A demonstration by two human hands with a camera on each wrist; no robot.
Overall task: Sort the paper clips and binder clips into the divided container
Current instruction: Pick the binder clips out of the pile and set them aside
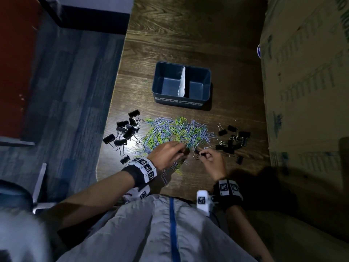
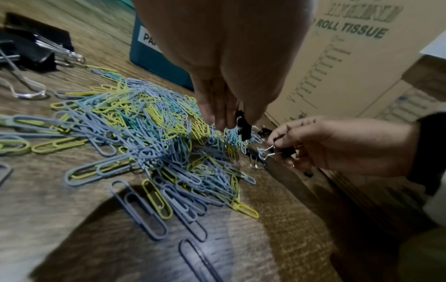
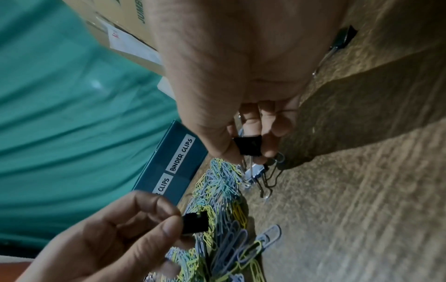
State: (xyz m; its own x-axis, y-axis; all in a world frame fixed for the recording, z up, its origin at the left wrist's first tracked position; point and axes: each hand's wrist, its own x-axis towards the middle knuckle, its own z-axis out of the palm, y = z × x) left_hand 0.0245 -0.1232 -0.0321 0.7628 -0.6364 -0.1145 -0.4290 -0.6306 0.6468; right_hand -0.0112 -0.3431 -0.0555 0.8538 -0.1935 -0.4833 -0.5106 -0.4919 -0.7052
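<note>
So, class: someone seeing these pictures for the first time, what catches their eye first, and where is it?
The paper clips, blue and yellow-green, heaped mid-table in front of the empty container. Above the near edge of that heap, the left hand and the right hand each pinch a small black binder clip. More binder clips lie to either side.

container label (image 2: 147, 39) half hidden by hand, cardboard box (image 1: 309, 91) cut off

Paper clips (image 1: 175, 131): pale blue, yellow-green, some teal.
Binder clips (image 1: 127, 130): black, silver wire handles.
Container (image 1: 206, 86): dark blue, white divider, white labels with dark lettering.
Tabletop (image 1: 188, 35): dark brown woodgrain.
Wristbands (image 1: 145, 168): black, white square-code tags.
Box (image 1: 306, 82): tan cardboard, green print.
</note>
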